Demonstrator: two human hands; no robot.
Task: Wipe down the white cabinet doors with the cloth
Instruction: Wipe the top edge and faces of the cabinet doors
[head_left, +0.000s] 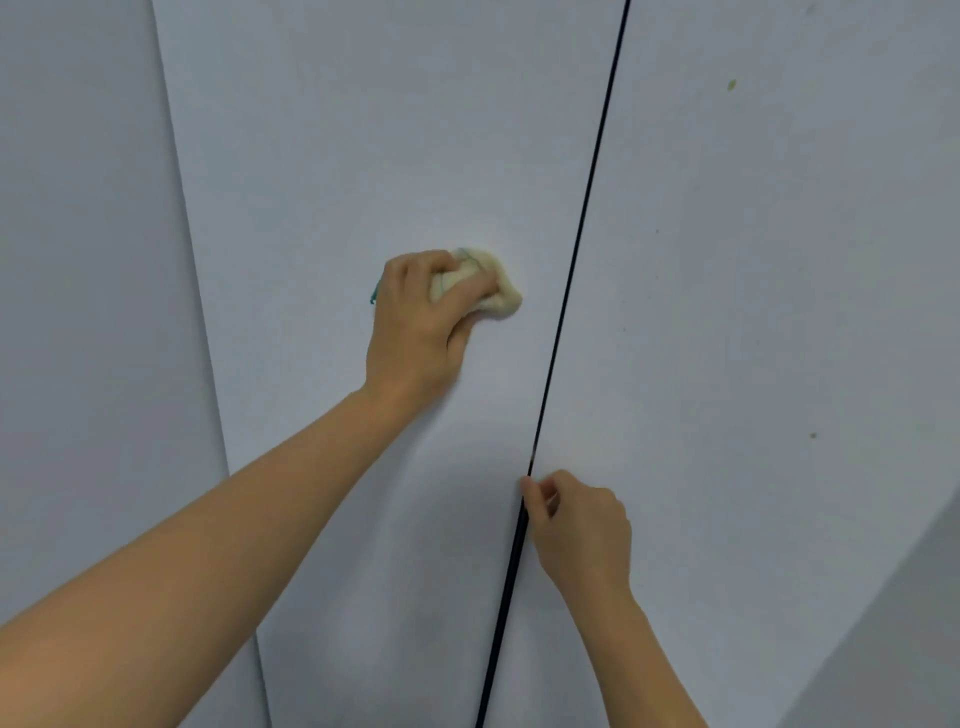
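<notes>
A bunched cream cloth with a green edge lies pressed against the middle white cabinet door. My left hand grips the cloth, its fingers curled round it. My right hand is lower down at the dark gap between this door and the right door. Its fingertips curl round the right door's edge at the gap.
A third white panel stands at the left. The right door carries a few small yellowish spots. A grey surface shows at the lower right corner.
</notes>
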